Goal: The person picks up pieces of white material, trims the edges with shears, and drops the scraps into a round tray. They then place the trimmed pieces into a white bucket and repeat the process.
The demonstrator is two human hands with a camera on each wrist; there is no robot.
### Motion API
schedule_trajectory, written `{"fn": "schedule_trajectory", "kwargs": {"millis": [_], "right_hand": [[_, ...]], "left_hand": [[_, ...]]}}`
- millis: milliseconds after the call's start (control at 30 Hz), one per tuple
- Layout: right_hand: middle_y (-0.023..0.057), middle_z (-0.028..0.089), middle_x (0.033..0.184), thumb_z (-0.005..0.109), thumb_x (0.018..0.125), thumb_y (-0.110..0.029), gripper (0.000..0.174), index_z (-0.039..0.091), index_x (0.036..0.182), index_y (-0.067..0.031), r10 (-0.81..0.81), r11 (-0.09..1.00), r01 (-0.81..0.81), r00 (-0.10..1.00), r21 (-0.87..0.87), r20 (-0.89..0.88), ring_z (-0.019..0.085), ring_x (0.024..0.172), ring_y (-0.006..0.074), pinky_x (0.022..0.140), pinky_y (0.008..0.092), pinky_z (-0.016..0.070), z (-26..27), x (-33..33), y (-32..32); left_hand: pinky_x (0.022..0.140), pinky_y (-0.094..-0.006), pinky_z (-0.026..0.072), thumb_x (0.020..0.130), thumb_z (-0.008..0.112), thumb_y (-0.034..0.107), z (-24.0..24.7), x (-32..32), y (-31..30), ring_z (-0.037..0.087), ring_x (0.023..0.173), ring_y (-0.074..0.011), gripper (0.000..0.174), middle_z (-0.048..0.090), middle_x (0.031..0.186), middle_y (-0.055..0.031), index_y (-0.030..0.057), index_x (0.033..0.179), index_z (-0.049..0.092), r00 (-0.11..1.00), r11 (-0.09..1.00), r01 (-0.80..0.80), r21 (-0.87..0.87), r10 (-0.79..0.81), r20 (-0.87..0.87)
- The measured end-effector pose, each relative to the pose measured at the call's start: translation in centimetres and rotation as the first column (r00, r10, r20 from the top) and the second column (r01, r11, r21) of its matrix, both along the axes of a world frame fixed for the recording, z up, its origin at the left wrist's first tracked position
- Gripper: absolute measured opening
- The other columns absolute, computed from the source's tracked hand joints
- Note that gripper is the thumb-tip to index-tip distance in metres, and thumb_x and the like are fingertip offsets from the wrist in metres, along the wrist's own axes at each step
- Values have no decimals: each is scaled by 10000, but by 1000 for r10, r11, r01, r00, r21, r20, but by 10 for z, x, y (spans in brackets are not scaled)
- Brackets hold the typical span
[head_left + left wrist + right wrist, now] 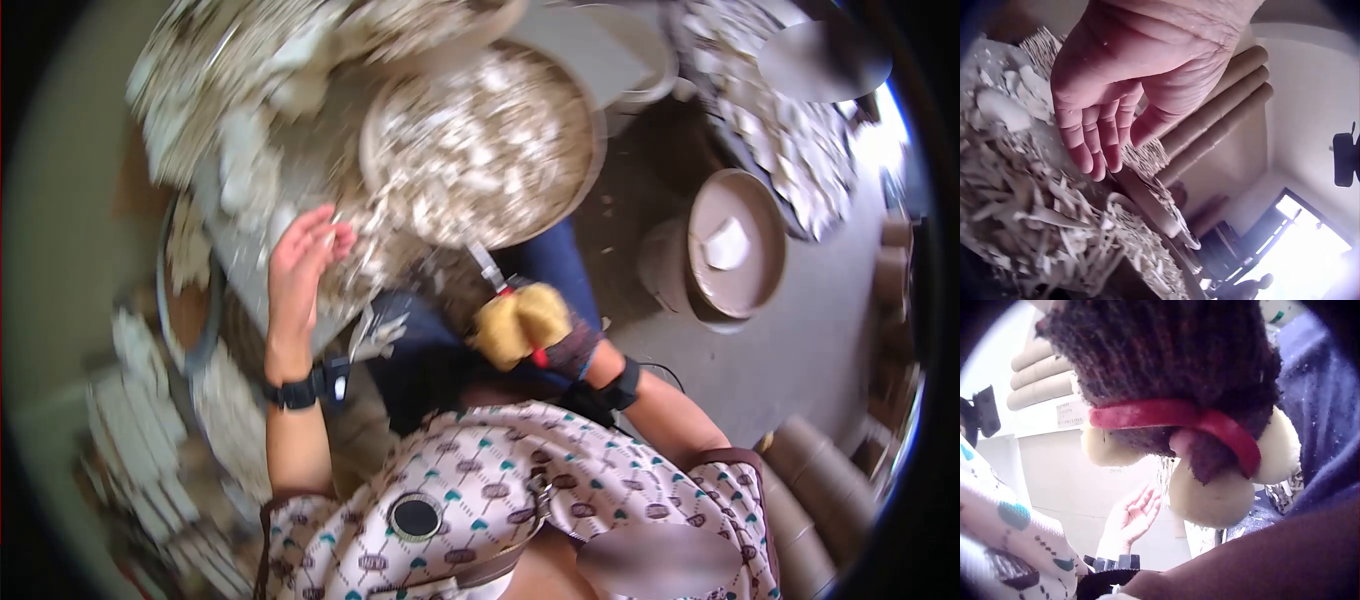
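Observation:
My bare left hand point(300, 262) hovers palm up beside a heap of thin white flakes point(1035, 212), its fingers loosely bent with nothing visible between them. On my right hand point(525, 325) is a dark knit glove with thick yellow finger padding and a red band point(1147, 414). This hand grips a tool with a narrow metal blade point(487, 265), which looks like a knife; its handle is mostly hidden in the glove. The blade points toward the near rim of a wide round tub point(590, 130) full of pale flakes and chips.
At the right stands a beige bucket point(665, 265) with one white piece point(727, 244) inside. Long white pieces point(145, 420) are stacked at the left. More pale pieces point(780, 130) lie in a heap at the far right. Brown cardboard tubes point(815, 480) lie low at the right.

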State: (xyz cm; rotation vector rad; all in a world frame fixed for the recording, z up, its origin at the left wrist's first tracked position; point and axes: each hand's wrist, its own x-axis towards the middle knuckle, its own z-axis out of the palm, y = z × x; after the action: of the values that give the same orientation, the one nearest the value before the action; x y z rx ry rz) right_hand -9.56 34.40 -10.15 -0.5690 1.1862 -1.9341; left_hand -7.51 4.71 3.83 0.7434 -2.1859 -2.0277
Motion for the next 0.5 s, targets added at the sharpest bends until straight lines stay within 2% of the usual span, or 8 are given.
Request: {"fn": "schedule_trajectory", "kwargs": {"millis": [67, 133, 167, 200, 267, 367, 467, 500], "right_hand": [[100, 625, 969, 518, 879, -217, 277, 584, 975, 34, 100, 987, -34, 893, -155, 439, 590, 941, 170, 820, 303, 472, 16, -1, -8], [92, 618, 997, 531, 880, -189, 250, 569, 1016, 17, 106, 988, -25, 826, -153, 553, 592, 936, 182, 833, 311, 473, 25, 3, -15], [90, 605, 1030, 552, 872, -158, 245, 547, 1059, 1, 89, 996, -84, 900, -29, 426, 588, 938, 180, 852, 316, 471, 20, 3, -16], [83, 606, 1023, 572, 865, -149, 233, 552, 1054, -14, 153, 986, -91, 811, -137, 565, 583, 948, 171, 861, 306, 466, 17, 3, -23], [100, 596, 1024, 553, 877, -105, 218, 518, 1065, -1, 192, 978, -100, 762, -181, 619, 596, 944, 186, 841, 329, 496, 19, 5, -28], [98, 601, 1011, 552, 876, -98, 208, 528, 1059, -2, 172, 985, -139, 833, -101, 527, 598, 942, 186, 839, 327, 497, 24, 8, -35], [92, 607, 994, 557, 871, -90, 199, 536, 1051, -7, 205, 979, -141, 705, -148, 679, 604, 926, 188, 839, 325, 496, 16, 11, -36], [91, 609, 984, 547, 872, -75, 183, 541, 1043, -12, 155, 975, -197, 934, 101, 323, 608, 911, 185, 829, 320, 500, 34, 11, -37]], "left_hand": [[785, -257, 472, 878, 500, 72, -5, 36, -22, 606, 887, -171, 325, 611, 1002, -142, -34, 1183, 467, 995, 994, -104, -41, 104, -4], [804, -265, 466, 873, 509, 67, -11, 70, -40, 600, 911, -177, 341, 603, 1016, -137, -26, 1198, 459, 980, 976, -193, -97, 196, 28], [794, -257, 467, 871, 517, 71, -17, 87, -46, 602, 902, -169, 332, 609, 1007, -129, -24, 1186, 472, 970, 965, -236, -113, 242, 38], [784, -249, 467, 868, 525, 75, -22, 99, -53, 604, 893, -160, 323, 615, 998, -121, -22, 1174, 485, 961, 955, -269, -128, 275, 37], [770, -240, 465, 859, 547, 82, -35, 120, -58, 605, 873, -144, 299, 623, 981, -108, -18, 1139, 519, 935, 927, -328, -184, 346, 77], [749, -229, 463, 846, 573, 83, -47, 130, -61, 605, 844, -124, 255, 633, 961, -93, -15, 1081, 566, 910, 899, -365, -242, 399, 110], [708, -225, 454, 804, 606, 67, -75, 131, -71, 587, 784, -102, 238, 634, 904, -77, -7, 1029, 605, 912, 872, -328, -364, 392, 118], [691, -227, 453, 787, 614, 63, -81, 130, -72, 579, 759, -100, 240, 632, 875, -74, -1, 1018, 612, 916, 848, -294, -441, 382, 123]]}}
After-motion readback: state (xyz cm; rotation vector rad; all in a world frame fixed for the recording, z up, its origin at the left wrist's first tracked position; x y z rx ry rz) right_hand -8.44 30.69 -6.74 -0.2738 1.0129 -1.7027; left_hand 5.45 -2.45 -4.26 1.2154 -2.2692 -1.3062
